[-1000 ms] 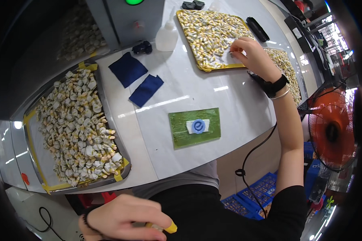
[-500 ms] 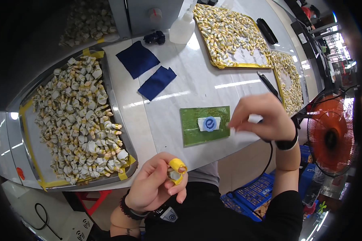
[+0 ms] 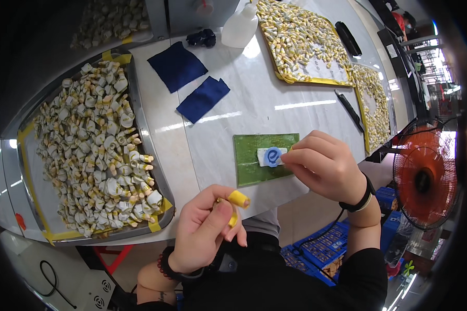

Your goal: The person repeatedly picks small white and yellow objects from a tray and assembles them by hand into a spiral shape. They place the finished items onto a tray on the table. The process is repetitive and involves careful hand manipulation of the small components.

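My left hand (image 3: 205, 225) is raised in front of my body, fingers curled and the thumb pressed against them. A yellow band (image 3: 238, 199) wraps the index fingertip, and more yellow shows lower down between the fingers. Whatever the thumb presses on is hidden. Over the right part of a green rectangular mat (image 3: 249, 173), my right hand (image 3: 324, 168) is closed in a pinch. Its fingertips meet at the edge of a round blue piece with a dark curl (image 3: 273, 156), which lies on a small white pad (image 3: 262, 158). What the pinch holds is too small to tell.
On the left stands a metal tray (image 3: 161, 181) heaped with small white, yellow-banded pieces. Dark blue cloths (image 3: 177, 67) and a white bottle (image 3: 240, 28) lie farther back. Two yellow-edged trays (image 3: 316, 83) hold many small pieces. A black-handled tool (image 3: 349, 110) and orange fan (image 3: 425, 179) are right.
My right hand has moved left and down onto the blue piece, fingertips now at its edge. My left hand has turned and risen slightly, so the whitish thing seen between its fingers is hidden.
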### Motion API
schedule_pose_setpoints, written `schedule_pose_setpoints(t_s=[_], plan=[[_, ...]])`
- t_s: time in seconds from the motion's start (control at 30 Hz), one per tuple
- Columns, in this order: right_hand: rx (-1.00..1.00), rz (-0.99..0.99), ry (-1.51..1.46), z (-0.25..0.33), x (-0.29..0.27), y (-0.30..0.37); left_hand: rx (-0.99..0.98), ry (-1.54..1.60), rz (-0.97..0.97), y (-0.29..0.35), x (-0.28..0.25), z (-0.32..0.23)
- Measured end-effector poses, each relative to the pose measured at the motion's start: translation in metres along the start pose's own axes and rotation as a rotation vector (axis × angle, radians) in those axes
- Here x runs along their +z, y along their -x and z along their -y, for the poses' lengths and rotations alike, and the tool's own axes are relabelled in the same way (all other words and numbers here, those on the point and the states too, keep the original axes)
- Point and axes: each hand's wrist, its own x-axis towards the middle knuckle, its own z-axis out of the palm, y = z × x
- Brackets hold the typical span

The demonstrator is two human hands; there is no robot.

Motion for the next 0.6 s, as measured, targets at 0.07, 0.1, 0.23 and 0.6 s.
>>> schedule_pose_setpoints(t_s=[0.07, 0.1, 0.23, 0.6], plan=[[-0.029, 0.032, 0.069, 0.001, 0.001, 0.000, 0.015, -0.096, -0.011, 0.001, 0.000, 0.001], [-0.039, 0.053, 0.099, 0.002, 0.001, 0.000, 0.009, -0.153, -0.047, 0.002, 0.003, -0.001], [-0.074, 0.036, 0.144, 0.006, 0.006, -0.001, 0.019, -0.323, -0.048, 0.000, 0.009, -0.001], [0.124, -0.188, -0.267, 0.020, -0.008, -0.003, 0.035, -0.039, 0.202, 0.002, -0.010, 0.006]])
